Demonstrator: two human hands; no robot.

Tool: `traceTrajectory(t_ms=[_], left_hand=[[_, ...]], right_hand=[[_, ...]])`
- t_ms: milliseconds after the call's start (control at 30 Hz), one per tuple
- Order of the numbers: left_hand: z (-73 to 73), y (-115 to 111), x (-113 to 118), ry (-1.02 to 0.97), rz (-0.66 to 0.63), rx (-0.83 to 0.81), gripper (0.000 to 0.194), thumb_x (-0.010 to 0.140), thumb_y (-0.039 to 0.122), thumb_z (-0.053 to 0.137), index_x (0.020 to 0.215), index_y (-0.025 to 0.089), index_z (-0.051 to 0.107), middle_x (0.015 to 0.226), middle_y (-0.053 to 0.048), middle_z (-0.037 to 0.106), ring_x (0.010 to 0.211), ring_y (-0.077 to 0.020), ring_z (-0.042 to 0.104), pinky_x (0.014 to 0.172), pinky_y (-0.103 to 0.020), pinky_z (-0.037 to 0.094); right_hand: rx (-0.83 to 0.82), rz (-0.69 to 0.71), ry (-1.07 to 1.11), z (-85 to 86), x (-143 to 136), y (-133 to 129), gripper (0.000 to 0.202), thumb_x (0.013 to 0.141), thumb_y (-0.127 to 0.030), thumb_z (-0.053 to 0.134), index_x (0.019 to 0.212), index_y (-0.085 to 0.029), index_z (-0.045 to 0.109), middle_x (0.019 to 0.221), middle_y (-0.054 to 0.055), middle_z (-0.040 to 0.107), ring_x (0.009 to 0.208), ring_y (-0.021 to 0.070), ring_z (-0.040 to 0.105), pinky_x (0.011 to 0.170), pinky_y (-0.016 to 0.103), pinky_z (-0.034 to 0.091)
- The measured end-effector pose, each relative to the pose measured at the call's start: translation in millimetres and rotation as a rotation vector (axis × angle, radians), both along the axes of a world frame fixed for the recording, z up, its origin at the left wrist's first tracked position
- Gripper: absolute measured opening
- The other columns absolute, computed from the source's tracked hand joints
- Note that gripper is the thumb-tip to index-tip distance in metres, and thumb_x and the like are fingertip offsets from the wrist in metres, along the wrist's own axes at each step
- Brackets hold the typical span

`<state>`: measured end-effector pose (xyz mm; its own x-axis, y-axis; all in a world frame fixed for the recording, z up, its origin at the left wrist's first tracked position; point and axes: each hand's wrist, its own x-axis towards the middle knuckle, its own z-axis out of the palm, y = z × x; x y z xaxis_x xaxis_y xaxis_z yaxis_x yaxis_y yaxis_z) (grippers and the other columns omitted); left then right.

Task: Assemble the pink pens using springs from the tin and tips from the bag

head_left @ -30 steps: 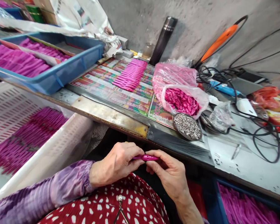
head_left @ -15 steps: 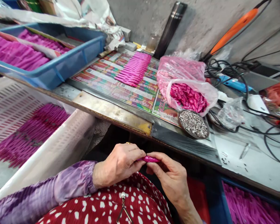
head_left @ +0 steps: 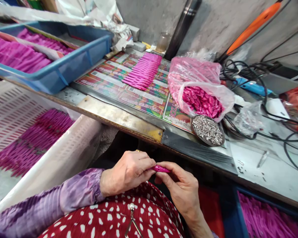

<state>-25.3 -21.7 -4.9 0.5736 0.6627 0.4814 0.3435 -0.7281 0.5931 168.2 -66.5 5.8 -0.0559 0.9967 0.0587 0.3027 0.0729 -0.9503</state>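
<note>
Piece point(head_left: 161, 169) in hands point(head_left: 127, 173) point(head_left: 182, 185) before bench point(head_left: 124, 115); on bench: tray point(head_left: 76, 62) left, sticks point(head_left: 144, 71) centre, bag point(head_left: 181, 74) right, dish point(head_left: 203, 140) before bag

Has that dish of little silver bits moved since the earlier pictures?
No: the dish keeps its place beside the bench's black edge strip. The whole view shifted, strip included.

Workshop: blue tray point(head_left: 81, 61) is holding pink parts point(head_left: 20, 53) at ten o'clock, dish point(head_left: 204, 140) is holding metal bits point(head_left: 208, 129) at three, orange-handled tool point(head_left: 255, 27) is leaning at two, bare wall point(head_left: 146, 16) is showing at twelve.
</note>
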Motion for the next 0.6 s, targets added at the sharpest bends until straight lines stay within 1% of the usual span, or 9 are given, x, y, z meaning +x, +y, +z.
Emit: traceTrajectory(t_ms=[200, 300, 400, 467, 600], left_hand=[[0.7, 1.8, 0.6, -0.009, 0.030, 0.025, 0.017, 0.100, 0.020, 0.052, 0.092, 0.015, 0.067, 0.075, -0.003, 0.070, 0.065, -0.0125, 0.064, 0.062, -0.024, 0.049], [0.0, 3.3, 2.0, -0.026, 0.037, 0.060, 0.013, 0.099, 0.019, 0.053, 0.097, 0.015, 0.066, 0.079, -0.003, 0.072, 0.067, -0.0134, 0.066, 0.064, -0.024, 0.050], [-0.7, 6.5, 4.3, -0.055, 0.038, 0.108, 0.010, 0.098, 0.017, 0.055, 0.098, 0.016, 0.065, 0.078, -0.002, 0.071, 0.067, -0.0140, 0.065, 0.064, -0.025, 0.049], [-0.2, 9.7, 6.5, -0.055, 0.033, 0.115, 0.010, 0.098, 0.016, 0.055, 0.098, 0.016, 0.065, 0.078, -0.002, 0.070, 0.067, -0.0142, 0.065, 0.063, -0.026, 0.048], [2.5, 17.0, 10.6, -0.076, 0.030, 0.109, 0.010, 0.097, 0.015, 0.055, 0.096, 0.017, 0.065, 0.080, -0.002, 0.070, 0.067, -0.0145, 0.064, 0.063, -0.026, 0.046]], right_hand=[[0.014, -0.041, 0.012, -5.1, 0.7, -1.3, 0.010, 0.088, -0.030, 0.075, 0.095, -0.025, 0.079, 0.077, 0.000, 0.078, 0.055, 0.0151, 0.071, 0.055, 0.023, 0.062], [0.041, -0.058, 0.038, -2.8, -0.5, 0.5, 0.010, 0.087, -0.027, 0.076, 0.097, -0.026, 0.080, 0.079, -0.001, 0.078, 0.055, 0.0143, 0.071, 0.054, 0.021, 0.062], [0.074, -0.046, 0.045, 3.3, -1.9, 3.9, 0.012, 0.087, -0.023, 0.075, 0.098, -0.027, 0.079, 0.081, -0.002, 0.079, 0.056, 0.0138, 0.072, 0.055, 0.020, 0.062], [0.128, -0.037, 0.010, 8.9, -0.8, 6.9, 0.012, 0.088, -0.021, 0.074, 0.098, -0.026, 0.079, 0.083, -0.002, 0.079, 0.057, 0.0139, 0.072, 0.055, 0.020, 0.062], [0.301, -0.015, -0.192, 24.4, 13.8, 16.2, 0.019, 0.088, -0.023, 0.075, 0.106, -0.025, 0.078, 0.089, -0.001, 0.080, 0.071, 0.0159, 0.075, 0.065, 0.021, 0.062]])
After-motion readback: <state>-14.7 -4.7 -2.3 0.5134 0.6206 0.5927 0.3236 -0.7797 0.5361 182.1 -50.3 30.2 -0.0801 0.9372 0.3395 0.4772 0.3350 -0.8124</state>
